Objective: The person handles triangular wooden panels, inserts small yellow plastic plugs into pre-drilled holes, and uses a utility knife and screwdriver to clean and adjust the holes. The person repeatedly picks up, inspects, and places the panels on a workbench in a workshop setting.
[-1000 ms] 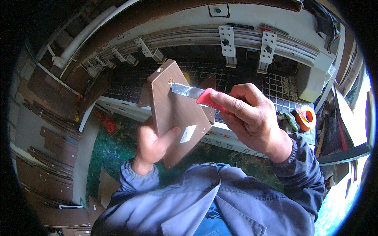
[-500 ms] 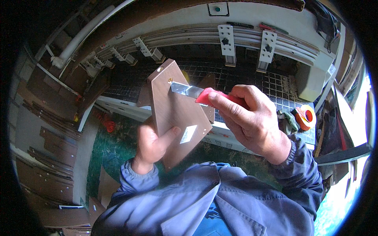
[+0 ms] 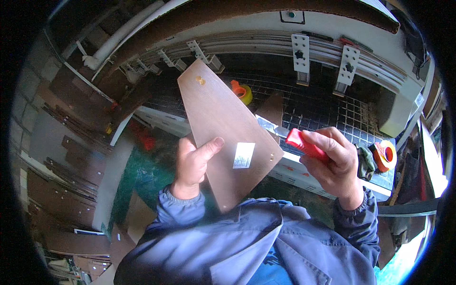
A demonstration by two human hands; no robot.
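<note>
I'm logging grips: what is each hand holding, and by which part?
Left hand: brown panel, by its lower left edge. Right hand: bladed tool, by its red handle.

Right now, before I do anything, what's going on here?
A person's left grip holds a tapering brown panel, thumb on its face to the left of a white label. The right grip holds a red-handled blade tool. Its blade is by the panel's right edge; I can't tell whether they touch. Two yellowish round spots show near the panel's top. Beyond, a yellow roll sits on a dark gridded worktop.
</note>
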